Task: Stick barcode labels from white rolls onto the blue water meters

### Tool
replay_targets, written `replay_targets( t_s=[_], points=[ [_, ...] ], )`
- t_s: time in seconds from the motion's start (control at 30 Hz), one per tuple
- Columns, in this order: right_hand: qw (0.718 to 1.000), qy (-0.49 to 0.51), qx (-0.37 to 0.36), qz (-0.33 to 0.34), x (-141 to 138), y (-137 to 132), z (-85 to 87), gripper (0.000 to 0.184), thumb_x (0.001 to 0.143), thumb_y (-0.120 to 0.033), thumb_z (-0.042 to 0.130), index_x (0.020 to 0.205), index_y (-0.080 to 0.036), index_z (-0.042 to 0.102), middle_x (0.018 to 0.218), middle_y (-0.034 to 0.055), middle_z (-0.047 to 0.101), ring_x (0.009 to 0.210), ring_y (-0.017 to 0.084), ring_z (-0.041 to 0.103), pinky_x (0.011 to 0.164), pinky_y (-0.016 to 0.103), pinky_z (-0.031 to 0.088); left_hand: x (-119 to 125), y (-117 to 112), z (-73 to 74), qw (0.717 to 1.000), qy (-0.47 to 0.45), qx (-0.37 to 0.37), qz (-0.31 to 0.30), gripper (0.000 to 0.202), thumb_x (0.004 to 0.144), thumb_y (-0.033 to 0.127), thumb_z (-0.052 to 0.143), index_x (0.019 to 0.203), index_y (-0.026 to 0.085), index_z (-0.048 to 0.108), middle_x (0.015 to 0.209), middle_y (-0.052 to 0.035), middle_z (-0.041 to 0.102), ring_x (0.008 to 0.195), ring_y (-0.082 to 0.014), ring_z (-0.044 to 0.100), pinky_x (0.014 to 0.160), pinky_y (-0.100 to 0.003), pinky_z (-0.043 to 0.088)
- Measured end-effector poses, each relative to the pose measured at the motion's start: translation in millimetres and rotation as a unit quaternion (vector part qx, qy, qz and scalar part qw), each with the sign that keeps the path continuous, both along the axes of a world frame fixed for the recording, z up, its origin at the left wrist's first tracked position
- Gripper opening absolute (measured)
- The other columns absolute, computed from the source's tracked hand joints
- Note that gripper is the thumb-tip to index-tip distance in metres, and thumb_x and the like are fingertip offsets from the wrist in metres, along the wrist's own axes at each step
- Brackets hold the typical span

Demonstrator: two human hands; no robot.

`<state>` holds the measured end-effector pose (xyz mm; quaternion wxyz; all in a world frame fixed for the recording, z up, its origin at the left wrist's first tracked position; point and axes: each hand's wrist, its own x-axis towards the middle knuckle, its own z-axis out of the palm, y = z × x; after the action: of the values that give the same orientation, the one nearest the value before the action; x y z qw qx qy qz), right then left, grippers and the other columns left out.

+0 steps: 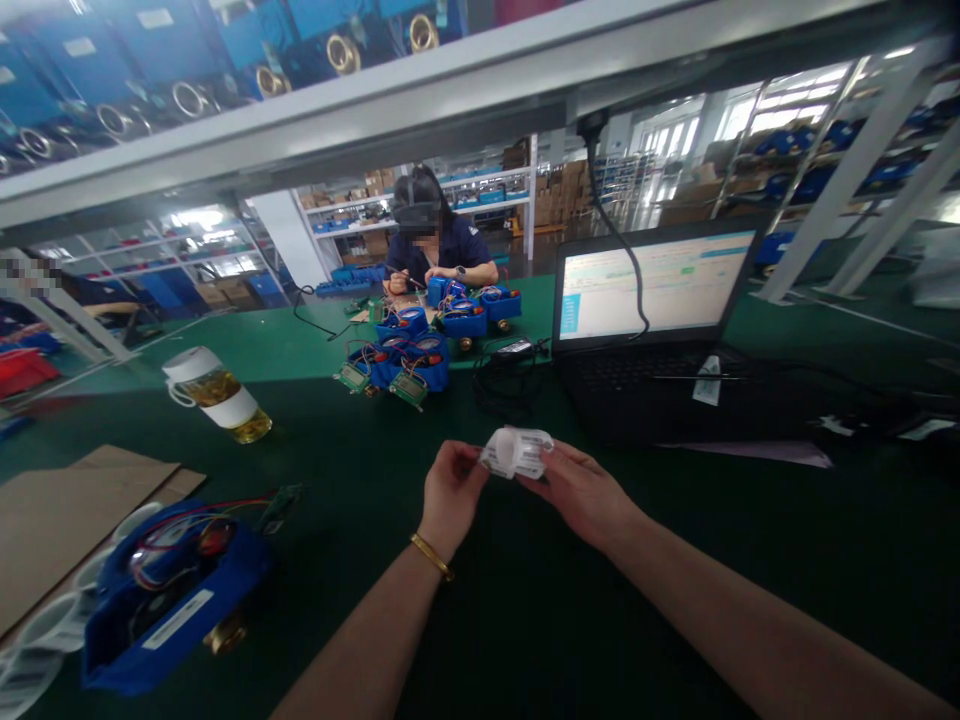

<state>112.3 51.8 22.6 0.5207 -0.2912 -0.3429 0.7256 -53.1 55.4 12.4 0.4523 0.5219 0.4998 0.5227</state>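
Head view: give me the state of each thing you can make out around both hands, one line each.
Left hand: closed on the label strip's left end
Right hand: closed on its right end
Label strip: curled, held between both hands
Laptop: open, screen lit
Bottle: lid on, yellowish contents
Near blue housing: open, wires exposed
Cardboard: lying flat

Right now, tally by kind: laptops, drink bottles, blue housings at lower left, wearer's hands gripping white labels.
Open black laptop: 1
Clear glass white-lidded bottle: 1
Blue wired housing: 1
Bare left hand and right hand holding white labels: 2
Total: 5
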Motion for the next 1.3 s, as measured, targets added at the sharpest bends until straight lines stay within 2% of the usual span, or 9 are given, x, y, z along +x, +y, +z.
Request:
replay_targets(
  t_s=[0.23, 0.4, 0.5, 0.6, 0.8, 0.93, 1.03, 1.2, 1.3],
  points=[
    [0.997, 0.012, -0.052, -0.052, -2.5, -0.2, -3.4, 0.035, 0.057, -0.042, 0.083, 0.082, -0.022, 0.068, 0.086, 0.0021, 0.063, 0.086, 0.022, 0.056, 0.069, 0.030, 0.047, 1.1, -4.2, 4.9, 0.996, 0.049, -0.020, -0.077, 0.011, 0.068, 0.021, 0.065, 0.077, 0.014, 0.065, 0.105, -0.0078, 0.054, 0.091, -0.0177, 0.057, 0.077, -0.030, 0.049],
    [0.995, -0.050, -0.022, -0.082, -1.4, 3.3, -9.0, 0.039, 0.060, -0.046, 0.079, 0.087, -0.020, 0.067, 0.086, 0.0038, 0.062, 0.077, 0.022, 0.056, 0.058, 0.027, 0.044, -0.4, -9.1, 12.1, 0.982, 0.070, 0.031, -0.172, 0.006, 0.071, 0.022, 0.065, 0.075, 0.018, 0.067, 0.106, -0.0058, 0.049, 0.098, -0.0193, 0.053, 0.084, -0.034, 0.048],
    [0.985, -0.140, 0.021, -0.101, -0.4, 5.2, -13.2, 0.040, 0.063, -0.048, 0.073, 0.089, -0.019, 0.067, 0.079, 0.0035, 0.062, 0.065, 0.017, 0.052, 0.050, 0.024, 0.037, 0.3, -13.7, 19.7, 0.978, 0.083, 0.100, -0.161, 0.005, 0.069, 0.022, 0.068, 0.073, 0.019, 0.066, 0.111, -0.0060, 0.048, 0.105, -0.0216, 0.048, 0.093, -0.039, 0.041],
    [0.971, -0.229, 0.053, -0.049, -1.4, 3.5, -11.9, 0.036, 0.063, -0.045, 0.070, 0.087, -0.018, 0.068, 0.074, 0.0019, 0.061, 0.060, 0.015, 0.049, 0.047, 0.022, 0.033, -0.3, -16.1, 23.5, 0.978, 0.073, 0.148, -0.130, 0.010, 0.071, 0.023, 0.066, 0.081, 0.021, 0.067, 0.123, -0.0063, 0.042, 0.110, -0.0228, 0.044, 0.094, -0.040, 0.040],
    [0.964, -0.248, 0.029, 0.096, 0.0, 0.3, -7.2, 0.025, 0.075, -0.038, 0.061, 0.090, -0.019, 0.068, 0.085, 0.0031, 0.063, 0.075, 0.017, 0.054, 0.057, 0.023, 0.036, -7.7, -9.6, 17.8, 0.988, 0.070, 0.089, -0.103, 0.025, 0.086, 0.026, 0.042, 0.100, 0.021, 0.062, 0.122, -0.0066, 0.044, 0.110, -0.0206, 0.046, 0.089, -0.035, 0.046],
    [0.972, -0.195, 0.015, 0.129, 2.2, 1.3, -9.0, 0.025, 0.076, -0.034, 0.060, 0.096, -0.020, 0.068, 0.094, 0.0036, 0.063, 0.081, 0.018, 0.055, 0.062, 0.025, 0.039, -15.5, -0.3, 8.6, 0.971, 0.209, 0.112, -0.006, 0.035, 0.090, 0.030, 0.031, 0.100, 0.019, 0.062, 0.112, -0.0066, 0.051, 0.107, -0.0200, 0.048, 0.097, -0.040, 0.037],
    [0.988, -0.115, 0.015, 0.100, 2.4, 1.9, -7.4, 0.029, 0.072, -0.032, 0.065, 0.098, -0.021, 0.068, 0.112, 0.0036, 0.057, 0.096, 0.022, 0.053, 0.079, 0.032, 0.042, -20.5, 5.0, 4.1, 0.955, 0.270, 0.120, 0.013, 0.036, 0.089, 0.032, 0.031, 0.096, 0.019, 0.064, 0.106, -0.0067, 0.054, 0.102, -0.0205, 0.049, 0.094, -0.040, 0.038],
    [0.999, -0.021, -0.015, -0.026, 3.3, 6.0, -4.1, 0.044, 0.063, -0.035, 0.076, 0.105, -0.025, 0.065, 0.115, 0.0021, 0.057, 0.105, 0.025, 0.050, 0.090, 0.037, 0.039, -20.3, 2.3, 9.1, 0.954, 0.256, 0.119, -0.098, 0.032, 0.086, 0.034, 0.041, 0.077, 0.018, 0.067, 0.104, -0.0065, 0.051, 0.099, -0.0199, 0.049, 0.089, -0.035, 0.041],
    [0.996, -0.034, -0.049, -0.059, 3.0, 7.6, -4.1, 0.038, 0.062, -0.037, 0.076, 0.096, -0.023, 0.067, 0.106, 0.0031, 0.062, 0.103, 0.027, 0.052, 0.087, 0.038, 0.041, -16.8, -5.4, 17.2, 0.956, 0.196, 0.130, -0.178, 0.033, 0.086, 0.037, 0.042, 0.078, 0.018, 0.067, 0.105, -0.0063, 0.047, 0.099, -0.0195, 0.048, 0.086, -0.032, 0.043]
  ],
)
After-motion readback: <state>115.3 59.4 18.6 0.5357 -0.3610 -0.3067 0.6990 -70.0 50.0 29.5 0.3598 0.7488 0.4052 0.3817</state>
